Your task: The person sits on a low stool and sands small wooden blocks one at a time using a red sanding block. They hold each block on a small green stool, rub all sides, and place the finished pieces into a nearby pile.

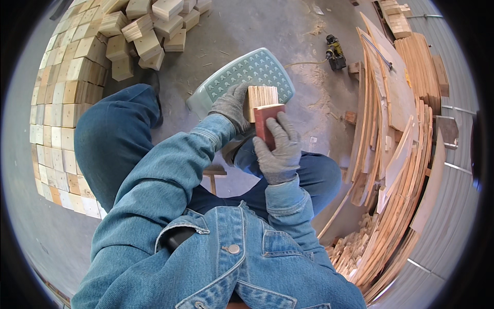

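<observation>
My left hand (231,107), in a grey knit glove, is closed on the side of a plywood block (263,95) with its layered edges facing up. The block is held over the near side of a pale green plastic step stool (207,86) with a pattern of raised shapes on top. Gripped in my right hand (280,150), also gloved, is a block wrapped in reddish-brown sandpaper (263,130). The sandpaper block touches or nearly touches the near end of the plywood block; the exact contact cannot be seen.
Stacked wooden blocks (64,116) stand along the left, with a looser pile of plywood blocks (149,44) at the far left. A yellow and black power drill (335,53) lies on the floor, beyond scattered sawdust. Bent plywood sheets and strips (406,180) line the right side.
</observation>
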Tool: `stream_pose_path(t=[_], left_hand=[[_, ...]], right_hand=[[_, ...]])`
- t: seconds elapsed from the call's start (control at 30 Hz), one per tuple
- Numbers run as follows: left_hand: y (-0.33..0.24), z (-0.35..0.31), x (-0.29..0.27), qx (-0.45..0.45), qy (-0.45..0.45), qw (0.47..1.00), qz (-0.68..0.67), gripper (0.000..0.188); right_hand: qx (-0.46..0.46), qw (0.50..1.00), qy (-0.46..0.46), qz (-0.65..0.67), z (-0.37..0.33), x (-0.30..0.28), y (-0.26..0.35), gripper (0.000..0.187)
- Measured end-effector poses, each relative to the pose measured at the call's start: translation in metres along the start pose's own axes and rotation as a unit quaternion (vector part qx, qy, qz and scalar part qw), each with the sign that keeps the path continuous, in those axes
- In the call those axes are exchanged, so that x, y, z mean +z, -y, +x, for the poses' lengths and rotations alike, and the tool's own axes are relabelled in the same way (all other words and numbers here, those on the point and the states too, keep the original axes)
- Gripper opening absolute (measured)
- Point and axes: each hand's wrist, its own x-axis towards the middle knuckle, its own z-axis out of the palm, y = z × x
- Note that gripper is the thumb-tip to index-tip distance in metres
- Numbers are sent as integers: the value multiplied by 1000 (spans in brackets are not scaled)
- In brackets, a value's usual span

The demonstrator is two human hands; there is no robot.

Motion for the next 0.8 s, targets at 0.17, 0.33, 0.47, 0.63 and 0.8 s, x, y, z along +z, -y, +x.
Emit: stream_pose_path(t=[0.17,0.33,0.47,0.63,0.8], left_hand=[[-1,3,-1,-12,17,1000,-3,121],[-17,-1,-14,-38,45,998,22,113],[-15,-2,-11,-34,43,998,33,112],[-21,-2,-16,-28,46,998,17,112],[-18,-3,-13,-39,31,999,14,117]], right_hand=[[-3,998,23,-61,23,12,-3,54],[48,995,5,-84,86,30,-33,53],[66,993,-11,-95,120,27,-74,55],[140,983,8,-116,91,-7,-124,60],[291,957,-17,10,64,-26,-144,59]])
